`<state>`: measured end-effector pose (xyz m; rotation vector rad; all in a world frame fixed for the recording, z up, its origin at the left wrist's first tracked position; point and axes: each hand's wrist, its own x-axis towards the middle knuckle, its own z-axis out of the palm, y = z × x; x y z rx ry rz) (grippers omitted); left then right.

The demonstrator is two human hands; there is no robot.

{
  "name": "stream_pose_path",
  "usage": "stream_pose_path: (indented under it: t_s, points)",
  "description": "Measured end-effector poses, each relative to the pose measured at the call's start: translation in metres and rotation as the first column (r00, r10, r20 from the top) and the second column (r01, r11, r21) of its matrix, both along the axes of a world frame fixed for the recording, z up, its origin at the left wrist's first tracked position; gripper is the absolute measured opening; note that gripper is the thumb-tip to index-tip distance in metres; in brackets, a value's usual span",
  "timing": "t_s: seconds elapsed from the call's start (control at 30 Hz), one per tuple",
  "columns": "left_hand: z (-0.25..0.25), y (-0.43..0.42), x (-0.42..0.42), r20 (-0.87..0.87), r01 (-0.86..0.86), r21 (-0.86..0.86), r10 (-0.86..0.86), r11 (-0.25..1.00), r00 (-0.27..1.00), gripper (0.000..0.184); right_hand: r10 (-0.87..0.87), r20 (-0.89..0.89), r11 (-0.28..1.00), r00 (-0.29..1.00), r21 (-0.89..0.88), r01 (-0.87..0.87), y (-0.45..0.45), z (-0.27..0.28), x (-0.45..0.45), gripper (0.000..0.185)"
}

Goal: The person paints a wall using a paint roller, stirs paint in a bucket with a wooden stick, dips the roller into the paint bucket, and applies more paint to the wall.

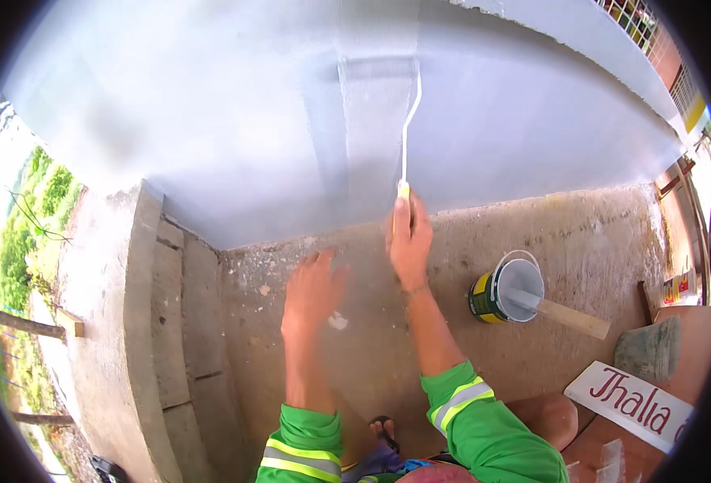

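My right hand (410,237) is wrapped round the handle of a paint roller (406,141), reaching forward from me. Its white wire frame runs up to the roller head, which is smeared by motion against the pale grey wall (234,129). A bare-looking vertical strip (379,121) shows in the wall paint under the roller head. To the left, my left hand (311,294) hovers over the floor, somewhat blurred, with its fingers apart and nothing in it. A paint can (486,296) stands to the right of my right forearm, with grey paint inside and a wooden stick (577,317) leaning out.
Along the left runs a low concrete block wall (150,322), with greenery beyond it. A grey-green bucket (647,348) and a white lettered sign (625,402) lie at the right. Paint specks mark the concrete floor (355,290). My sandalled foot (383,432) shows below.
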<state>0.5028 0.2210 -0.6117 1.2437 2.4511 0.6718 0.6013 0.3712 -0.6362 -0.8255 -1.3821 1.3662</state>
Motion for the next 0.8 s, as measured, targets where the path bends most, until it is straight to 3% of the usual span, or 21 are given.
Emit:
stream_pose_path:
  t_s: [0.13, 0.27, 0.37, 0.6, 0.67, 0.8]
  points:
    - [-0.003, -0.004, -0.005, 0.017, 0.013, 0.063, -0.014, 0.998, 1.0, 0.042, 0.029, -0.067, 0.994, 0.997, 0.11, -0.021, 0.016, 0.083, -0.022, 0.037]
    - [0.006, -0.01, -0.004, 0.034, -0.018, 0.041, 0.016, 0.999, 0.999, 0.043, 0.103, -0.174, 0.983, 0.979, 0.165, -0.074, 0.016, 0.108, -0.034, 0.04]
    - [0.023, -0.013, -0.003, 0.05, -0.077, 0.047, 0.075, 0.996, 0.996, 0.042, 0.166, -0.249, 0.98, 0.954, 0.148, -0.132, -0.013, 0.088, -0.031, 0.041]
    - [0.042, -0.029, 0.002, 0.056, -0.144, 0.071, 0.14, 0.987, 0.989, 0.042, 0.144, -0.093, 0.979, 0.985, 0.156, -0.128, -0.018, 0.059, -0.067, 0.041]
    - [0.048, -0.035, 0.003, 0.048, -0.177, 0.102, 0.173, 0.979, 0.984, 0.043, 0.134, -0.045, 0.987, 0.99, 0.091, -0.13, -0.026, 0.014, -0.057, 0.041]
    - [0.044, -0.042, 0.002, 0.011, -0.183, 0.161, 0.184, 0.97, 0.983, 0.044, 0.02, 0.235, 0.999, 0.972, -0.052, -0.008, -0.062, -0.092, -0.031, 0.04]
